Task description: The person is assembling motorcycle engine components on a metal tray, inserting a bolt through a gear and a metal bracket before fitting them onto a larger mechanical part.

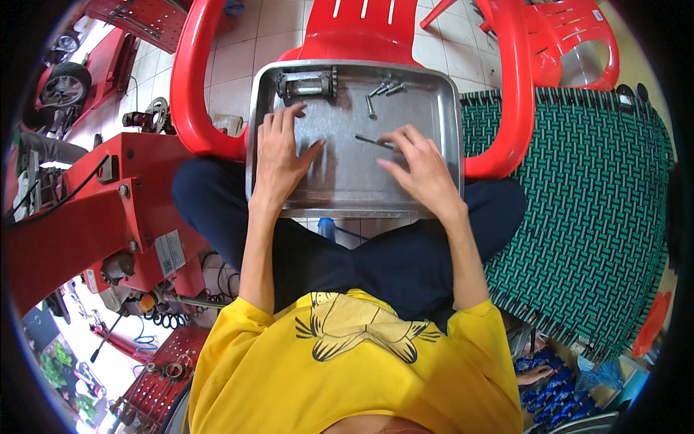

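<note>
Bolts lie loose in the tray, apart from the metal roller; left hand spread, right hand at a rod, pinch unclear.

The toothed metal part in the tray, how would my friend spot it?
Find the silver metal tray between the red chair's arms. In its far left corner, beyond the left hand, lies the toothed metal part. It's chunkier than the thin bolts.

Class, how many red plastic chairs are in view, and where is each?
2: one chair straight ahead, its armrests flanking the metal tray; another chair beyond it, upper right, partly hidden. A red leg at the top edge might belong to a hidden third.
</note>
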The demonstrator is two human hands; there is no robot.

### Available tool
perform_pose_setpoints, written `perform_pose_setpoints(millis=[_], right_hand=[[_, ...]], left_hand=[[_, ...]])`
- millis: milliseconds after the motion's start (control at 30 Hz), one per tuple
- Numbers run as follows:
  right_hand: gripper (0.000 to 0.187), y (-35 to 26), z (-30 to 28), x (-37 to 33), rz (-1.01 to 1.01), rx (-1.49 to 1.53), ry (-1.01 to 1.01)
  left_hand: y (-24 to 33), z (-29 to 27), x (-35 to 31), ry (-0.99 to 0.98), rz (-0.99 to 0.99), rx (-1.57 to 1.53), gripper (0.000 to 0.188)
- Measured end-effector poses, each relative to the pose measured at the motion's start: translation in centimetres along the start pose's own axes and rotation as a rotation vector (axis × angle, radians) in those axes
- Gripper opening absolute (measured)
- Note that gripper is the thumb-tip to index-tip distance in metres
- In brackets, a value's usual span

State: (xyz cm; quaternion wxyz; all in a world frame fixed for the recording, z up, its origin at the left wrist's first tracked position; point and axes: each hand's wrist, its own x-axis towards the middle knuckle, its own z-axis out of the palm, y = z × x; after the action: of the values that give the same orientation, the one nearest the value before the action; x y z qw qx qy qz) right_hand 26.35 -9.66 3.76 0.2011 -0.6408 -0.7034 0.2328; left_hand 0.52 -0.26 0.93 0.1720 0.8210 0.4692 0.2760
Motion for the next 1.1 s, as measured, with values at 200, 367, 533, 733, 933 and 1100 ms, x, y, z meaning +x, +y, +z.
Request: perform_pose_setpoints(millis=[200, 367, 533, 733, 933, 1100], right_hand=[[0.037, 1.1, -5.5, 4.1, -0.134, -0.266, -0.140], [0.030, 3.4, -4.1, 8.5, 0.055, -0.234, 0.207], [0.040, 4.7, 0.0, 7.5, 0.040, -0.268, 0.223], [0.044, 5.4, 1.8, 8.3, 0.075, -0.268, 0.189], [0.036, 5.7, 1.7, 8.4, 0.079, -0.290, 0.196], [0.033, 5.6, 1.9, 8.1, 0.108, -0.296, 0.148]], left_hand=[[1.3, 0.3, 5.6, -0.275, 0.273, 0.088, 0.047], [2.9, 6.2, 7.7, -0.367, 0.407, 0.214, 0.052], [1.7, 7.5, 5.7, -0.306, 0.370, 0.026, 0.027], [1.8, 7.5, 6.3, -0.310, 0.266, -0.053, 0.023], [2.6, 7.0, 6.6, -0.283, 0.320, 0.012, 0.026], [2.3, 7.1, 7.0, -0.304, 0.267, -0.031, 0.028]])
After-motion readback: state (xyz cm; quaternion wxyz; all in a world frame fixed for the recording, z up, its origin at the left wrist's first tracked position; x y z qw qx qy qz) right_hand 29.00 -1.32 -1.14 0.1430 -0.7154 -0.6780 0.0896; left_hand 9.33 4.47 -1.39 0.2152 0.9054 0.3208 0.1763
